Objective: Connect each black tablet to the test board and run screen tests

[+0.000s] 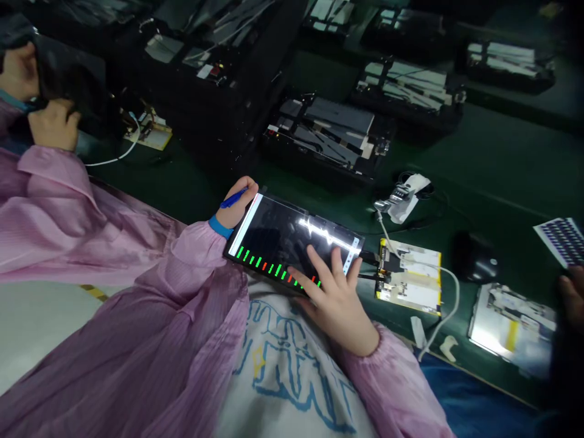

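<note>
At the centre of the frame, a display panel (278, 226) is held tilted just above the lap, its screen lit, with a row of green and red bars along the lower edge and a bright streak of glare at upper right. Its left edge is gripped by the left hand (237, 205); a blue pen (234, 198) is also kept in that hand, and a blue wristband (220, 227) is worn below it. Over the screen's lower right, the right hand (340, 301) is spread, fingers apart; whether the glass is pressed cannot be told.

Right of the panel, a yellow-edged board assembly (413, 286) is joined to it by dark leads (367, 277); a white cable (456, 295) is looped across the board. Farther right, a black mouse (477, 258) and a silver metal plate (495, 325) are seen on the green work surface (493, 164). Above the board, a connector (396, 198) is wrapped partly in white tape.

Across top centre and upper right, black trays (314, 163) are laid out with grey and white parts inside. At upper left, a dark panel (73, 70) is held by a co-worker's hands (55, 125); at the right edge, another person's hand (571, 292) is partly shown beside a patterned sheet (561, 240).
</note>
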The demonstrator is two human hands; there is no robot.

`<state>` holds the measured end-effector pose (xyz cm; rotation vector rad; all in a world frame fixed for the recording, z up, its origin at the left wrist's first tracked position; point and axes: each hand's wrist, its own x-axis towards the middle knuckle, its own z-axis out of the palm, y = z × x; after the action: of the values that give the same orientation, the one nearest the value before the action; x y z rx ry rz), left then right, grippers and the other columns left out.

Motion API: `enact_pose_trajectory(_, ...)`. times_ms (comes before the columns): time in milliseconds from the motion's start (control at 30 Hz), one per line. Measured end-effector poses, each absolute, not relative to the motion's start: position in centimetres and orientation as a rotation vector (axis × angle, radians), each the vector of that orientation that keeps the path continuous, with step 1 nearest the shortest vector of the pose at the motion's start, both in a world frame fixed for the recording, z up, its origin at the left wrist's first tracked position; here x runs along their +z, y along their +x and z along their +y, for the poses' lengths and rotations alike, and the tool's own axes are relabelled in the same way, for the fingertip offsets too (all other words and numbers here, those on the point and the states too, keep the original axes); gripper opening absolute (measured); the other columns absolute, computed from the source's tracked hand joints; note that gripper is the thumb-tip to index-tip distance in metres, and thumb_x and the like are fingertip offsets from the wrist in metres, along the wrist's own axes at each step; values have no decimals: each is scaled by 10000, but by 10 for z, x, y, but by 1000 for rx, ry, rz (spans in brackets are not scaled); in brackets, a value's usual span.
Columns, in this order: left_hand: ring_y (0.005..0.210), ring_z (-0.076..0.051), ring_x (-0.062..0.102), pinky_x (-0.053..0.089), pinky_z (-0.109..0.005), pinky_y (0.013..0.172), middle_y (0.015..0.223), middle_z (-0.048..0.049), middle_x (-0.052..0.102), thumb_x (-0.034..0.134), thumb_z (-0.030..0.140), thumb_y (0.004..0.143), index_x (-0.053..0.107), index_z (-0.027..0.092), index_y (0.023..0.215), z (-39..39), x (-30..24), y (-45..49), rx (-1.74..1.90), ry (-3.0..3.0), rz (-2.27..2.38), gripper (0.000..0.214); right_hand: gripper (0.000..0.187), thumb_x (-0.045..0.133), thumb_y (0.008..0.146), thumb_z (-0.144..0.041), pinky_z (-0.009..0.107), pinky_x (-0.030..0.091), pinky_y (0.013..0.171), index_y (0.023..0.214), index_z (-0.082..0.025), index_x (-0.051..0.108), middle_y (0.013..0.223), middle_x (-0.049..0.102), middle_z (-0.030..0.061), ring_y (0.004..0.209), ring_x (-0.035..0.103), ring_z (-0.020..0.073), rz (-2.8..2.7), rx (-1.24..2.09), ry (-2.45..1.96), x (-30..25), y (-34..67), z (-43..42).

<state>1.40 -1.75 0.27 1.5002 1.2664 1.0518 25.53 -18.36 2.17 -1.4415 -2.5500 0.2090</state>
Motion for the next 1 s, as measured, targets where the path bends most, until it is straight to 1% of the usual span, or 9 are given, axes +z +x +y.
enact_pose_trajectory(100,624,-133,379,346,-271,621,662,16,358,460,345,895,403,198,712,-18,4,14,1031,1509,1283,241,451,575,870,-282,798,172,1022,1315,-343,537,1517,386,90,1450,139,446,-2564,159,-1439,19,250,-183)
enact_pose_trajectory(333,625,-131,388,356,-268,632,662,18,357,460,333,889,395,198,709,-17,5,13,1004,1512,1301,235,444,576,865,-275,781,156,1040,1301,-354,547,1517,388,75,1450,153,434,-2557,176,-1444,18,247,-183)
enact_pose_trajectory(467,616,-131,388,344,-268,605,655,16,372,477,371,873,410,197,711,-15,5,11,1014,1525,1296,247,476,616,832,-422,748,146,1068,1291,-314,543,1513,385,85,1449,152,433,-2494,262,-1416,25,255,-177)
enact_pose_trajectory(533,611,-132,385,331,-267,586,650,15,379,498,389,855,418,196,705,-13,5,10,1028,1532,1302,257,507,594,829,-494,699,189,1087,1286,-281,536,1482,414,110,1438,200,414,-2282,244,-1521,29,276,-170)
enact_pose_trajectory(600,603,-127,375,321,-266,577,649,15,378,519,411,838,420,194,695,-11,4,10,1063,1531,1306,278,414,540,864,-467,629,287,1072,1215,-250,577,1388,494,137,1368,350,378,-1926,153,-1752,30,309,-161)
enact_pose_trajectory(700,581,-125,355,301,-268,554,637,19,366,535,437,828,420,196,695,-8,5,9,1078,1518,1318,298,266,489,877,-398,540,424,949,972,-216,658,1058,627,133,1065,568,315,-1543,118,-1993,23,360,-145)
enact_pose_trajectory(800,569,-129,347,282,-275,537,621,20,355,543,452,830,427,199,699,-7,5,8,1071,1530,1325,307,213,526,840,-385,455,481,813,835,-210,646,859,620,96,824,583,257,-1500,359,-1978,7,382,-119)
enact_pose_trajectory(933,586,-128,349,280,-269,549,622,20,355,584,473,798,428,196,692,-7,8,9,1103,1589,1333,335,102,614,762,-301,458,438,871,712,-213,608,765,595,85,818,558,262,-1545,470,-1936,-3,373,-79)
enact_pose_trajectory(1000,592,-122,342,275,-266,556,626,23,350,595,482,787,421,195,692,-7,10,10,1120,1622,1353,349,62,609,756,-264,431,437,851,727,-210,619,724,582,64,773,554,241,-1456,534,-1893,4,368,-71)
